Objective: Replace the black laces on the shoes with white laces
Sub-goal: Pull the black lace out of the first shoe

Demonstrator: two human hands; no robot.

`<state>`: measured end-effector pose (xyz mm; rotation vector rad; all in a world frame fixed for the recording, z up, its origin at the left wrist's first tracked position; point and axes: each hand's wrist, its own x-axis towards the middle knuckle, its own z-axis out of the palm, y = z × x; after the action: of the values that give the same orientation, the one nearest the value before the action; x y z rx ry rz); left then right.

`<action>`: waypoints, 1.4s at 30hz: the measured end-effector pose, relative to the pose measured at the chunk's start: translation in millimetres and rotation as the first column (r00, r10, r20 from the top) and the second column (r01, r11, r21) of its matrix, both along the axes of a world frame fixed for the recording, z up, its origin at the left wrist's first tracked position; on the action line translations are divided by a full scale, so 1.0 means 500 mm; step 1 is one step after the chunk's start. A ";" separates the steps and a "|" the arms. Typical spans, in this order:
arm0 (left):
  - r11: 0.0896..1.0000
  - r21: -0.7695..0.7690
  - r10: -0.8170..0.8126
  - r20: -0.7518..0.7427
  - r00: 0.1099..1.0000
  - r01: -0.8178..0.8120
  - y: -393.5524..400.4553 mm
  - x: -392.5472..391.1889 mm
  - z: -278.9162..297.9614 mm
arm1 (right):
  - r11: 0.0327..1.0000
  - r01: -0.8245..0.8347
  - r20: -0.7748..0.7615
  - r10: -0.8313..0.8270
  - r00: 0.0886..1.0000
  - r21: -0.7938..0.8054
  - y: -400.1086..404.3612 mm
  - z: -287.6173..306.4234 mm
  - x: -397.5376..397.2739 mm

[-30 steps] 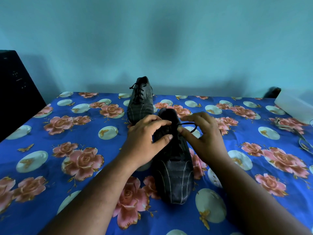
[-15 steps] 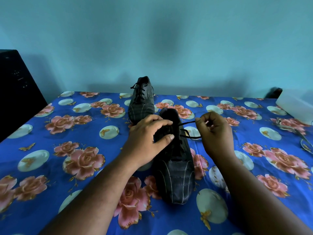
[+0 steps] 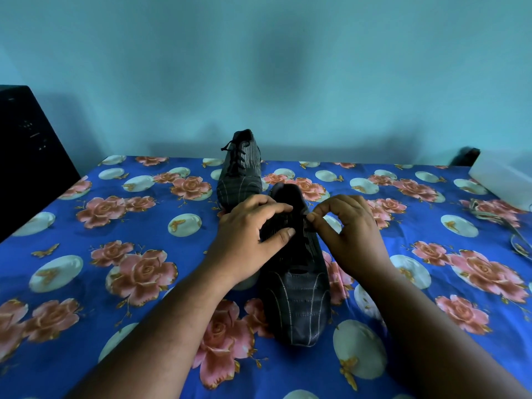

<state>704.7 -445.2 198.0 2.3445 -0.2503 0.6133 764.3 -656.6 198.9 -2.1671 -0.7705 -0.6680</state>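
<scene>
Two dark shoes sit on a blue floral cloth (image 3: 86, 254) that covers the surface in front of the person. One, the near shoe (image 3: 296, 298), lies with its toe towards the camera and its heel away, between the person's forearms. Its upper is dark with thin pale stripes. The far shoe (image 3: 240, 171) stands just behind it and slightly to the left, toe also towards the camera, with its black lace (image 3: 230, 152) threaded and a loop of it hanging off the left side near the collar.

The left hand (image 3: 250, 231) grips the near shoe across its lacing area, fingers curled over the top and thumb pressed against the side of the upper. The right hand (image 3: 351, 231) is at the shoe's right edge, thumb and forefinger closed together in a pinch at the eyelet row (a thin dark strand seems to be held there, though it is hard to tell apart from the dark upper); its other fingers are curled loosely above.

At the right edge of the cloth lie pale laces (image 3: 495, 214) in a loose tangle, well apart from both shoes, near a white box (image 3: 503, 180). A black cabinet (image 3: 26, 156) stands at the left edge.
</scene>
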 end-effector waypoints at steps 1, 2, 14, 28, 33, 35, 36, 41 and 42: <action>1.000 -0.003 -0.001 0.002 1.000 0.001 0.000 0.001 -0.001 | 1.000 0.007 -0.001 -0.007 1.000 0.010 0.000 0.001 0.000; 1.000 -0.006 -0.002 0.002 1.000 0.002 0.001 0.002 -0.002 | 0.999 0.022 0.005 -0.022 1.000 0.031 0.000 0.002 -0.001; 1.000 -0.008 -0.005 -0.008 1.000 0.005 0.001 0.000 -0.001 | 0.996 0.085 -0.047 -0.084 0.995 0.012 -0.008 -0.003 0.006; 1.000 -0.008 -0.008 0.011 1.000 0.008 0.003 0.005 -0.005 | 0.951 0.044 -0.128 -0.005 0.992 0.305 -0.009 0.024 -0.003; 1.000 -0.006 -0.009 0.015 1.000 0.010 -0.001 0.001 -0.003 | 0.992 0.002 -0.148 0.016 0.989 0.126 -0.026 0.019 0.005; 1.000 -0.003 -0.010 0.018 1.000 0.010 -0.001 0.000 -0.002 | 0.999 -0.035 -0.050 0.034 0.998 -0.017 -0.011 0.007 -0.001; 1.000 -0.003 -0.010 0.019 1.000 0.010 0.000 0.000 -0.001 | 0.998 -0.042 -0.016 0.041 0.999 -0.043 -0.002 0.005 -0.003; 1.000 0.002 -0.004 0.022 1.000 0.004 -0.003 0.000 0.001 | 0.994 -0.110 -0.048 0.109 0.993 -0.013 0.011 0.003 -0.009; 1.000 0.006 -0.004 0.028 1.000 0.004 -0.003 0.000 0.000 | 0.993 -0.117 -0.080 0.117 0.990 0.001 0.009 0.001 -0.009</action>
<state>704.9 -446.8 198.2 2.3414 -0.2699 0.6439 760.0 -652.1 199.5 -2.1201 -0.8496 -0.5176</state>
